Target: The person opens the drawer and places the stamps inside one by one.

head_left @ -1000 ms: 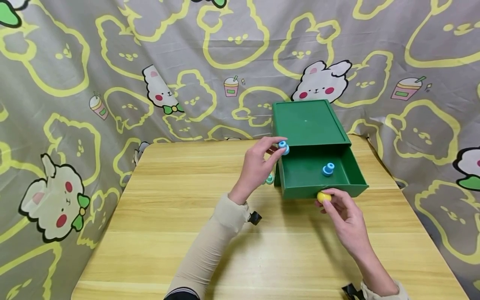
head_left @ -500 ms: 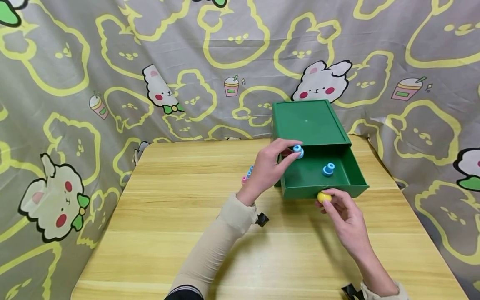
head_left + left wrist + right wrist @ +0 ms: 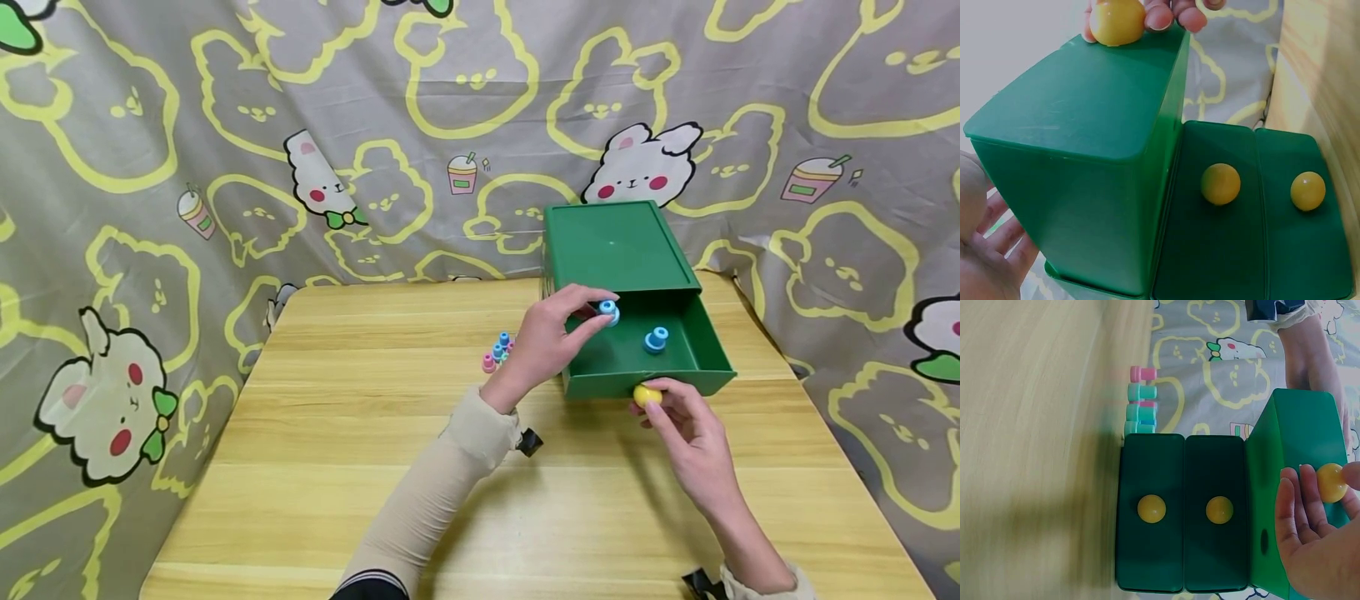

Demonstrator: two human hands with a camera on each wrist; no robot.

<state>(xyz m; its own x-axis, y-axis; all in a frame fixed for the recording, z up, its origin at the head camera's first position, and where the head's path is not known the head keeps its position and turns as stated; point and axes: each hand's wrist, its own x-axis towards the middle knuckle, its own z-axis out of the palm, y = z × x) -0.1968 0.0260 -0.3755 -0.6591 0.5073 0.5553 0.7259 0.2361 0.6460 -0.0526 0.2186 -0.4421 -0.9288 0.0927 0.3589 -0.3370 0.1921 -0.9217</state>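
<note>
In the head view my left hand (image 3: 547, 333) pinches a light-blue flanged peg (image 3: 609, 313) between thumb and fingers, above the left part of an open drawer (image 3: 607, 358). A second blue peg (image 3: 657, 338) stands inside that drawer. My right hand (image 3: 693, 442) grips the drawer's round yellow knob (image 3: 647, 395). The right wrist view has the same knob (image 3: 1332, 483) with thumb and fingers at it. In the left wrist view the left hand (image 3: 997, 244) shows at the left edge beside the drawer; its peg is hidden there.
The pulled-out drawer belongs to a green cabinet (image 3: 615, 242) at the table's back right. Below it, two closed drawers (image 3: 1150, 556) carry yellow knobs. Left of the cabinet several pegs stand on the wooden table (image 3: 337, 417), including a pink peg (image 3: 489, 363). A patterned curtain (image 3: 420, 100) hangs behind.
My left hand has moved right with the blue peg, from the drawer's left edge to over its inside. The pegs on the table have come into view. My right hand stays at the knob.
</note>
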